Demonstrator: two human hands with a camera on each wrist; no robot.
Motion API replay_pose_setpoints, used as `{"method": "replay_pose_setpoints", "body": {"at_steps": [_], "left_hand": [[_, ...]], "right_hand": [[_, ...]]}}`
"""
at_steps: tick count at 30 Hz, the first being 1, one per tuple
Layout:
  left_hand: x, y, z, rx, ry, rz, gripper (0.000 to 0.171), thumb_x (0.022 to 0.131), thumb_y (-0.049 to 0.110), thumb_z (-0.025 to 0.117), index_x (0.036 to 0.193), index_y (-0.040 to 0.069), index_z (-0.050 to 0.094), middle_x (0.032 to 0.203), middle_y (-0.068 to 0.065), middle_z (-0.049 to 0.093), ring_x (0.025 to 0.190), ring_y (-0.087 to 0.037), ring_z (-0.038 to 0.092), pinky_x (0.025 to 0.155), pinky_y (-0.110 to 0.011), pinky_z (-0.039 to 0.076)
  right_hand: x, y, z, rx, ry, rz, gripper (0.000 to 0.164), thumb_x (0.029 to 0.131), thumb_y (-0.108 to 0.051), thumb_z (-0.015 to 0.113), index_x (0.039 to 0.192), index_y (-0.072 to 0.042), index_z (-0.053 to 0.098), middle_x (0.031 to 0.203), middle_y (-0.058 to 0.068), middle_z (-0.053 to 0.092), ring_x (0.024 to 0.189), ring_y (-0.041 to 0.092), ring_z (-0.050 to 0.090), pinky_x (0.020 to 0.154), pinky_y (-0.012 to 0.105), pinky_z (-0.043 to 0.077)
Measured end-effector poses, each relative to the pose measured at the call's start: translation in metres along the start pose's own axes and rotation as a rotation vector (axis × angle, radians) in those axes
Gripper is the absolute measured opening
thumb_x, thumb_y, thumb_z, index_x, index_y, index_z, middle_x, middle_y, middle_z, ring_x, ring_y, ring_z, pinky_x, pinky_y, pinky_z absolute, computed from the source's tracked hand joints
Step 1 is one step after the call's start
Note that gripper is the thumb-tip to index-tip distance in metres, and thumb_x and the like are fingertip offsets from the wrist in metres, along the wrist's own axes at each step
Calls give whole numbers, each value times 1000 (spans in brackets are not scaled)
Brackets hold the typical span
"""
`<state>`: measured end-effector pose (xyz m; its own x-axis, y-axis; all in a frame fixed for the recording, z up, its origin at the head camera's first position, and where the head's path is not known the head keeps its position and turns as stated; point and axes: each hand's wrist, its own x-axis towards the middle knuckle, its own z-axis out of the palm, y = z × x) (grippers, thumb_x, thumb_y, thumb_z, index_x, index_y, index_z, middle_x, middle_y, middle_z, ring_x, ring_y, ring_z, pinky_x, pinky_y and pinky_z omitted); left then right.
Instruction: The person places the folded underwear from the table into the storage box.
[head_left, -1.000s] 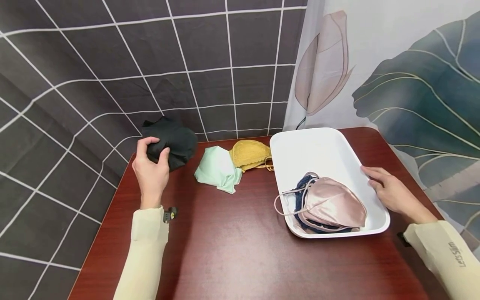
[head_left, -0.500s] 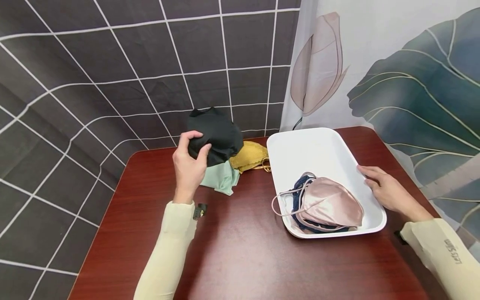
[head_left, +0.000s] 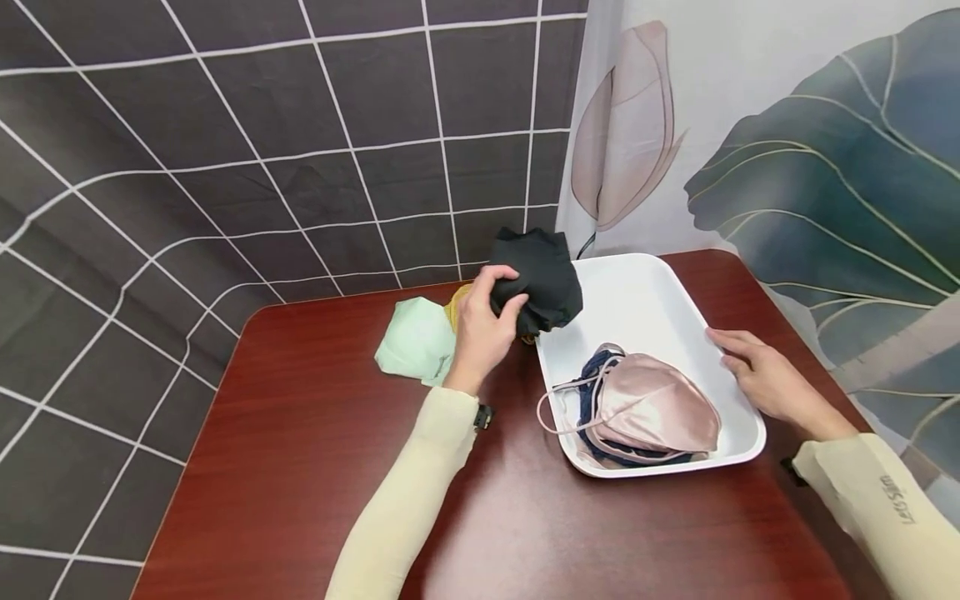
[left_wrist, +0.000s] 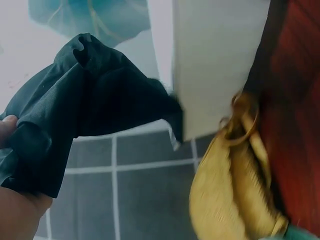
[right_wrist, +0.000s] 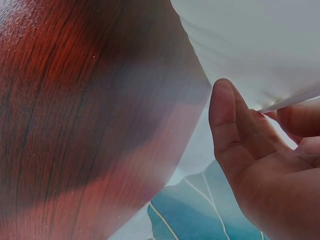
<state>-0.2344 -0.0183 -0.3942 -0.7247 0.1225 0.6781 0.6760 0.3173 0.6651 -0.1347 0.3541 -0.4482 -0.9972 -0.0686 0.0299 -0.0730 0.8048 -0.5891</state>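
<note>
My left hand (head_left: 483,329) pinches a folded black bra (head_left: 538,279) between thumb and fingers, over the left rim of a white plastic tray (head_left: 626,283). In the left wrist view the black bra (left_wrist: 95,95) hangs in the air near the tray's wall. A pink satin bra (head_left: 660,404) lies on a navy one (head_left: 590,392) in the tray's near half; a pink strap hangs over the rim. My right hand (head_left: 772,379) grips the tray's right rim; in the right wrist view, fingers (right_wrist: 222,107) reach beneath it.
Left of the tray, a mint green bra (head_left: 415,337) lies on the red-brown table (head_left: 300,467). A yellow bra (left_wrist: 225,185) lies beside it, mostly hidden by my left hand in the head view. A dark grid-patterned curtain (head_left: 300,125) stands behind the table.
My left hand has carried the black bra rightward, from the table's left side, past the mint and yellow bras, to the tray's left rim. My right hand stays on the tray.
</note>
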Motion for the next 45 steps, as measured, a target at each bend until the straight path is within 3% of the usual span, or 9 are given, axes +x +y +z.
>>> {"method": "replay_pose_setpoints", "body": {"at_steps": [7,11,18,23,28,32,37,41,45], "left_hand": [[1,-6,49,105,-182,-23,24,86,8,68,106,11,54,105,-5,61,105,-16,56,94,-25,39],[0,-9,68,174,-261,-46,23,87,6,66,105,11,53,103,-7,60,105,-18,57,92,-27,40],[-3,-13,81,329,-400,-210,24,90,7,62,112,10,53,107,-10,61,106,-22,56,91,-30,42],[-2,-14,85,440,-603,-339,36,93,10,56,129,8,49,118,-13,57,113,-23,53,96,-30,40],[1,-13,89,557,-788,-329,50,94,13,54,142,7,41,133,-14,52,124,-26,45,103,-30,33],[0,-12,94,603,-785,-300,54,90,14,60,142,14,44,139,-20,41,125,-30,40,103,-30,32],[-2,-11,99,628,-711,-258,50,86,17,66,135,18,55,123,-19,44,110,-26,47,96,-28,37],[-2,-10,100,628,-801,-214,48,91,20,59,138,11,50,124,-14,53,113,-26,49,100,-28,34],[-1,-9,101,554,-878,-233,47,95,18,50,141,7,44,131,-11,55,121,-24,49,103,-26,32]], "right_hand": [[2,-2,0,-9,-8,16,48,94,3,49,140,4,38,135,29,36,117,53,38,88,63,36],[3,-4,0,-5,-9,8,48,93,3,49,140,4,38,135,29,37,118,52,38,89,63,35],[3,-7,2,-2,-18,-2,48,93,3,50,139,5,39,136,28,37,119,52,37,90,63,35],[3,-7,2,-1,-18,-3,48,93,3,50,139,5,39,136,28,37,119,52,37,90,62,35],[1,-6,1,-2,-23,15,48,94,2,49,140,4,38,137,28,36,119,52,37,90,63,35],[-1,-5,1,3,-32,33,48,94,1,49,141,3,37,137,28,36,119,52,37,89,62,36],[-3,-4,1,10,-20,29,48,94,3,49,140,4,38,136,28,36,118,52,38,89,61,37],[-5,-2,1,14,-6,20,48,93,4,49,139,5,39,136,28,37,118,52,38,89,62,36],[-5,-1,0,9,-3,20,48,93,4,50,140,5,39,135,28,37,118,52,38,89,62,36]]}}
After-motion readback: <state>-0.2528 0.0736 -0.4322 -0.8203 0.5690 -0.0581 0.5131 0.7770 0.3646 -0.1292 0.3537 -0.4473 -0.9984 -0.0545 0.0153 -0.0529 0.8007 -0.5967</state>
